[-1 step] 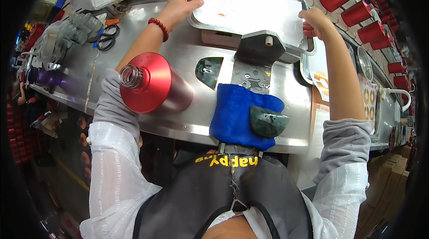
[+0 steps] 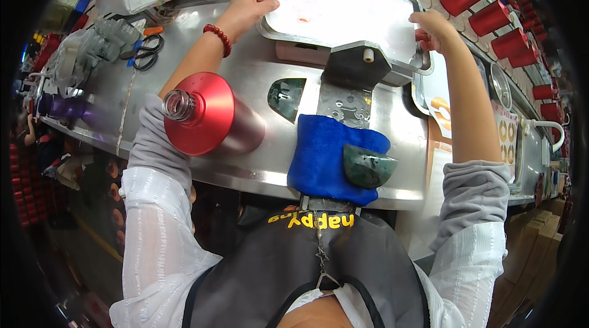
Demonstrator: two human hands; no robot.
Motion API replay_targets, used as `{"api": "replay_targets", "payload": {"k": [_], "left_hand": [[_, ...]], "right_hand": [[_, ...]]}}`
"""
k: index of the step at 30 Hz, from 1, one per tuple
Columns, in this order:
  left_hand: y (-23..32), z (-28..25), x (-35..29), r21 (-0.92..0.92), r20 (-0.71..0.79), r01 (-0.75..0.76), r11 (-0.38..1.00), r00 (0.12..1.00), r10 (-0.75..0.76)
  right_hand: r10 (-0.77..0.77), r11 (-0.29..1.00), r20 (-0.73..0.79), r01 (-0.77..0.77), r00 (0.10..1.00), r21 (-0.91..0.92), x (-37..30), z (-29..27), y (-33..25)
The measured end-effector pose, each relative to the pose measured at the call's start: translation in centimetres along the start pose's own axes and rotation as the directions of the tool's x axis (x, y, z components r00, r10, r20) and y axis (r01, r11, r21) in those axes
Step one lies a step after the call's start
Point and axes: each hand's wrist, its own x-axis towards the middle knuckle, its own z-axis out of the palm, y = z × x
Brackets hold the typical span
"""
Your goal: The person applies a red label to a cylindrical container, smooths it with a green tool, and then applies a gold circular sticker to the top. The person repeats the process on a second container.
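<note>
A white, glossy sheet (image 2: 350, 15) lies over a shallow metal tray (image 2: 423, 65) at the far middle of the bench, with small red-orange marks near its upper left. My left hand (image 2: 248, 8), a red bead bracelet at its wrist, pinches the sheet's left edge. At the right edge, my right hand (image 2: 434, 30) has thumb and forefinger closed on the sheet, other fingers curled. Nearer me, a dark green curved scraper (image 2: 369, 167) rests on a folded blue cloth (image 2: 322, 156). Another green scraper (image 2: 286, 98) lies flat on the metal.
A red metal bottle (image 2: 211, 116) with a clear threaded neck stands beside my left forearm. Black-handled scissors (image 2: 146, 53) and crumpled clear plastic (image 2: 92, 52) lie left. A dark angular block (image 2: 357, 65) stands before the tray. Several red cups (image 2: 491, 18) line the far right.
</note>
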Motion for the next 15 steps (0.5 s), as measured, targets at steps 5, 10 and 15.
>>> {"api": "replay_targets", "payload": {"k": [5, 10, 15], "left_hand": [[-0.3, 0.2, 0.8, -0.087, 0.065, 0.043, 0.995, 0.997, -0.037], [-1.1, -0.2, 1.3, -0.126, 0.079, 0.152, 0.98, 0.987, -0.143], [-0.6, 0.0, 0.9, -0.312, 0.064, 0.089, 0.946, 0.995, -0.073]], "right_hand": [[0.06, 0.976, 0.117, -0.082, 0.991, 0.199, 1.8, -0.6, 1.1], [-0.116, 0.985, 0.155, 0.094, 0.981, 0.147, -3.1, 1.2, -0.9], [-0.275, 0.961, 0.203, 0.268, 0.94, 0.061, -2.1, 0.4, -1.2]]}}
